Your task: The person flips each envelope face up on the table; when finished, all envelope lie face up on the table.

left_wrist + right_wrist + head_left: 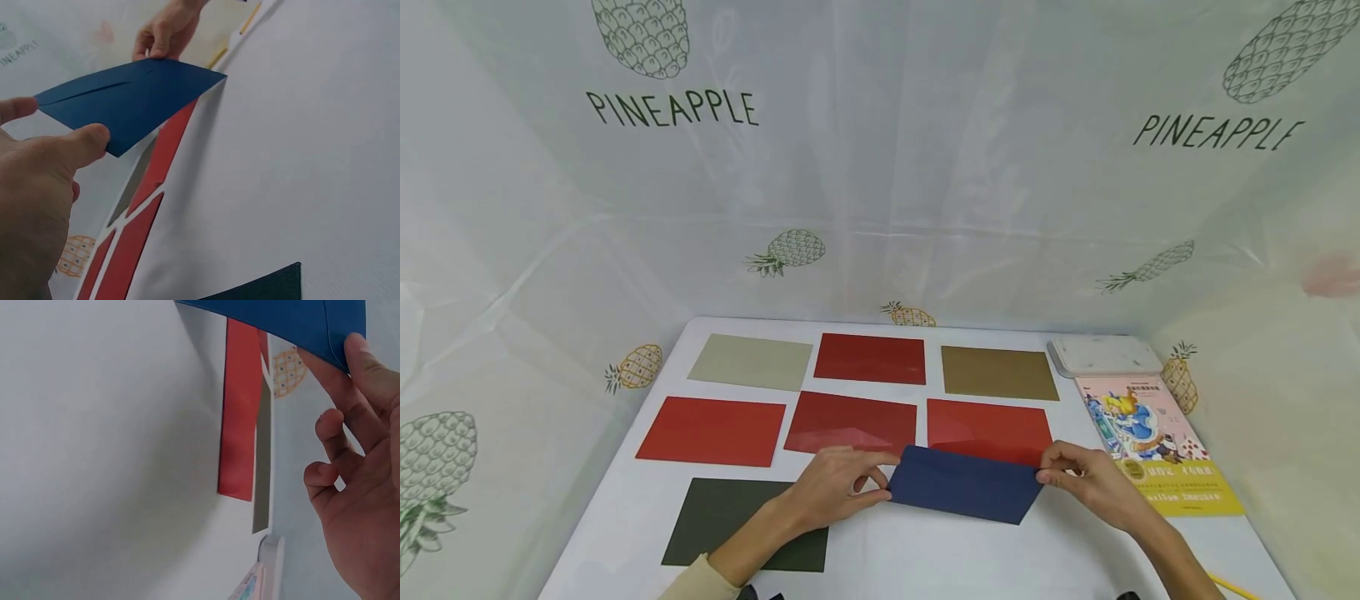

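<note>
Around the navy sheet (pixel 962 485) as dial centre in the head view, a red sheet (pixel 709 432) lies between nine and ten o'clock, a dark green sheet (pixel 718 508) between eight and nine, partly behind the forearm, and a beige sheet (pixel 751 362) at ten. At nine, the left hand (pixel 842 485) pinches the navy sheet's end. Two more red sheets lie toward ten and eleven. The navy sheet hangs above the white surface (pixel 917 554), tilted, overlapping a red sheet's near edge; a brown sheet (pixel 1000 372) lies beyond, past twelve. At three, the right hand (pixel 1090 483) pinches the other end; a white box (pixel 1105 357) sits at two, touching a book (pixel 1157 442) below it.
</note>
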### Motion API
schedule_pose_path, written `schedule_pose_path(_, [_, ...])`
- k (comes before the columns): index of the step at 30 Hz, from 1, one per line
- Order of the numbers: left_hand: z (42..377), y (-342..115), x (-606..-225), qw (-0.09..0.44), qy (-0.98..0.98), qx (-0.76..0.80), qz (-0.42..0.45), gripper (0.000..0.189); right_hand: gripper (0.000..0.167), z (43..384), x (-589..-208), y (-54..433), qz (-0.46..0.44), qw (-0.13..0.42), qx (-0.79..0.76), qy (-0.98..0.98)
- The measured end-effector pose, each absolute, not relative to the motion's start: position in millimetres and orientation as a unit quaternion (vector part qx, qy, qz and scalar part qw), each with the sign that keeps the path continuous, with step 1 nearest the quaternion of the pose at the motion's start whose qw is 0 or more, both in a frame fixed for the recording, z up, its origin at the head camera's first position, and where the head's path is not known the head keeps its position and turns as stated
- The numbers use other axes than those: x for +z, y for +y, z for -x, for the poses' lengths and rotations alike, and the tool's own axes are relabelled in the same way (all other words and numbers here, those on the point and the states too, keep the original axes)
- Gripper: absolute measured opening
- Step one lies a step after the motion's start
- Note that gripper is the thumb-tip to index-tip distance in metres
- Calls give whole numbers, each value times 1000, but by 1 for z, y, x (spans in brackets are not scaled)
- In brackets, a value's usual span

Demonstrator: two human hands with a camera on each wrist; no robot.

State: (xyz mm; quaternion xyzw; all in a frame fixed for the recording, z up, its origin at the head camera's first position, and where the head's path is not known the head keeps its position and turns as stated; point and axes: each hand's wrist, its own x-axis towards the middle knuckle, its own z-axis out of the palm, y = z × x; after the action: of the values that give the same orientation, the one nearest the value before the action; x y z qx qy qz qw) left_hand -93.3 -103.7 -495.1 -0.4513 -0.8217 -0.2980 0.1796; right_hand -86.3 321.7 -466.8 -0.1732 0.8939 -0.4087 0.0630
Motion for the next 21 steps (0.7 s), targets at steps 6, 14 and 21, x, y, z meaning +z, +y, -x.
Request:
schedule_pose_path(6, [92, -104, -499, 151, -839, -295, 432, 69, 22, 89, -471, 311, 150, 45, -358, 920])
schedule_pose_path(14, [92, -104, -502, 50, -870, -293, 392, 105, 23, 92, -471, 301, 160, 62, -320, 932])
schedule_pose_path(21, [92, -105, -509, 30, -885, -302, 354, 83, 24, 94, -473, 291, 145, 84, -291, 942])
